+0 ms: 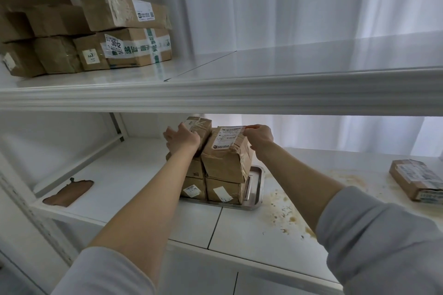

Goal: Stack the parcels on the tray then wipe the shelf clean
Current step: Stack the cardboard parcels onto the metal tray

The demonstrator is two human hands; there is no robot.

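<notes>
On the white shelf (134, 175), a tray (257, 182) of stacked parcels (223, 190) was seen. The top-left parcel (202, 127) was clasped at its side by the left grip (183, 137); the top-right parcel (227, 158) was pinched at its upper edge by the right grip (260, 135). Both were judged light, stiff, tape-slick, best held at edges.

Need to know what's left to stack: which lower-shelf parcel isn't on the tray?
The lone parcel at far right, past the brown stains; the others are stacked on the tray.
</notes>
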